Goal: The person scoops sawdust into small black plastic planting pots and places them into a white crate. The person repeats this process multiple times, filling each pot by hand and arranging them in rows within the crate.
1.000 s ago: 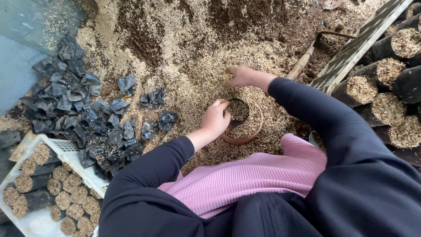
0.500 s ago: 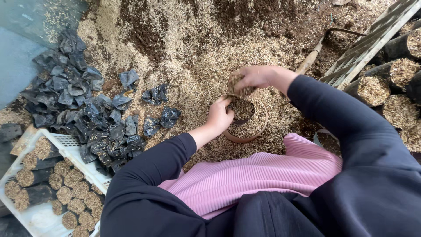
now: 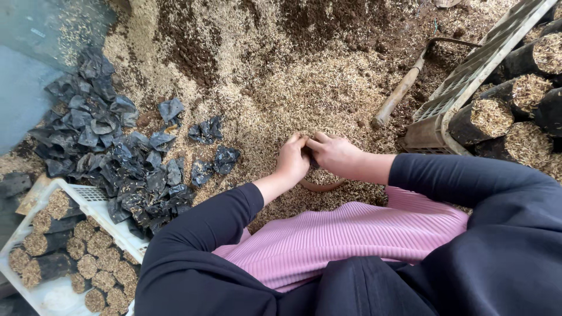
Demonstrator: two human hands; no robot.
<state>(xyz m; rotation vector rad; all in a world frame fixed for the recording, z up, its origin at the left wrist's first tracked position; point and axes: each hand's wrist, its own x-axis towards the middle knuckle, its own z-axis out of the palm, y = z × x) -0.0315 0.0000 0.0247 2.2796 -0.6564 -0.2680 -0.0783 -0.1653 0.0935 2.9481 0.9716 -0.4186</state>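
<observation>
My left hand (image 3: 293, 161) and my right hand (image 3: 335, 155) meet over a small round brown pot (image 3: 321, 186) that sits in a heap of rice husk mix (image 3: 304, 88). Both hands cup husk mix over the pot's mouth, fingertips touching. Only the pot's near rim shows below the hands; husk fills it. Whether a black bag lines the pot is hidden.
A pile of empty black plastic bags (image 3: 111, 152) lies to the left. A white crate (image 3: 88, 196) of filled bags stands at lower left. A wooden-handled tool (image 3: 404, 88) lies beyond the hands. A tilted crate (image 3: 468, 76) and filled black bags (image 3: 486, 117) are at right.
My right hand drew back from the heap to the pot, bringing husk. The left hand shifted over the pot's mouth. The pot's opening, visible earlier, is now covered by both hands.
</observation>
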